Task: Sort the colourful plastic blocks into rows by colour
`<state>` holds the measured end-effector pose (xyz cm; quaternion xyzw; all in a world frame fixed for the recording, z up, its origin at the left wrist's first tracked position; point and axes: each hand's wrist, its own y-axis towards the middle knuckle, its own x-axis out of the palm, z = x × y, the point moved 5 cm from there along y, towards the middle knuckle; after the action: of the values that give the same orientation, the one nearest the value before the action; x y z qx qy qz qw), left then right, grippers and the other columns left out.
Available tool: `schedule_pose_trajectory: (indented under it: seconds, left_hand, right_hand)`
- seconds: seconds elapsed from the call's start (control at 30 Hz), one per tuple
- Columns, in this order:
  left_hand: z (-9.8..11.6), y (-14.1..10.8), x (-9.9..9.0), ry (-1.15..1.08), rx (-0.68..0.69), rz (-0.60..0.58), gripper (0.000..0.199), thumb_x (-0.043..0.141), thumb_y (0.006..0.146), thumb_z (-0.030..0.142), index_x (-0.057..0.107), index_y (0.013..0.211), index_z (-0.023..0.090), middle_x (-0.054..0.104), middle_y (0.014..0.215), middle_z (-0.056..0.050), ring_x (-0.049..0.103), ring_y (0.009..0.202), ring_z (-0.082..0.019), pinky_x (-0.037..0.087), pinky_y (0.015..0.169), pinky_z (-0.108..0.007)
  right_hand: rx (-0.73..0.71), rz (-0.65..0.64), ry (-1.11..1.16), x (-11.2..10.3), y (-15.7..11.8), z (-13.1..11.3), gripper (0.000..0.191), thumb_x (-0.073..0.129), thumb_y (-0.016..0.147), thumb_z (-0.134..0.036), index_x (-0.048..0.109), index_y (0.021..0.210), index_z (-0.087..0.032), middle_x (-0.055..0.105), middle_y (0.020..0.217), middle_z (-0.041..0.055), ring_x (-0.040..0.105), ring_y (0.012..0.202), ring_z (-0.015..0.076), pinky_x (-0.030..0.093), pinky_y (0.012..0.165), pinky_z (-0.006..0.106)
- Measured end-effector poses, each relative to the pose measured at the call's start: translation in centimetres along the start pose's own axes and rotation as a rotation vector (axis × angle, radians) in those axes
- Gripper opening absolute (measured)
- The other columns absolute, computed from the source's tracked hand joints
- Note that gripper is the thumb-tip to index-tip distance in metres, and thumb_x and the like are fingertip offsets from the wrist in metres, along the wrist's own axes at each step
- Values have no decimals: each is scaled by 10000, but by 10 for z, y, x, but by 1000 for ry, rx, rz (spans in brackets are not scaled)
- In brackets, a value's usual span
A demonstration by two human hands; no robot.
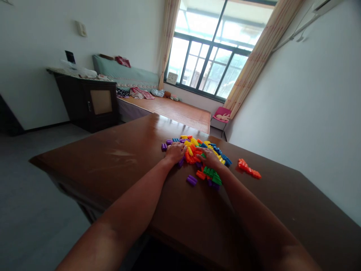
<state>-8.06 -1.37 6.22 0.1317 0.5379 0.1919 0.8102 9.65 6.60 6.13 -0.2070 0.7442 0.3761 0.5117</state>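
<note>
A heap of plastic building blocks in several colours lies on the brown table (124, 158). My left hand (175, 151) rests against the heap's left side, its fingers stretched toward yellow blocks (190, 151) and purple blocks. On the other side, my right hand (211, 158) reaches in with fingers apart, touching orange blocks (192, 158) in the middle. Green joined blocks (213, 175) lie just below my right wrist. Blue blocks (224, 156) stretch along the heap's right edge. Some fingertips are hard to make out among the pieces.
A joined row of orange blocks (249, 169) lies apart on the right. One purple block (192, 180) sits nearer to me. Beyond the table stand a bed (175, 109), a dark cabinet (84, 98) and a pink chair (222, 113) below the window.
</note>
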Motion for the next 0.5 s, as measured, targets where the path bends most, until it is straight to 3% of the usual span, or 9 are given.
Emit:
schedule_pose_trajectory:
  seconds: [0.13,0.23,0.33,0.5]
  left_hand:
    - [-3,1,8,-19,-12,-52,385,354,956,441,675,1012,236,661,1121,-55,547,1093,-238,414,947,-403]
    - [-3,1,11,-33,-13,-62,397,372,937,492,683,1020,259,663,1119,-44,545,1099,-238,398,973,-417]
    - [-4,1,12,-25,-3,-71,331,446,906,452,709,958,257,668,1109,-41,542,1097,-234,392,985,-401]
    - [-7,3,12,-53,-28,-75,227,511,826,231,727,879,272,666,1127,-17,533,1113,-226,403,976,-391]
  right_hand:
    - [-217,-25,100,-7,-23,-45,309,506,906,-273,642,1183,-263,633,1238,53,537,1140,214,420,1001,408]
    - [-299,-57,184,-18,-42,-58,261,470,924,-245,695,1054,-267,662,1189,40,553,1120,201,428,993,401]
    - [-259,-102,224,-27,-53,-41,228,494,906,-244,720,932,-250,703,1074,45,589,1054,206,451,955,392]
    - [-16,-106,154,-31,-49,9,224,501,811,-181,719,828,-229,719,852,23,633,863,197,487,861,357]
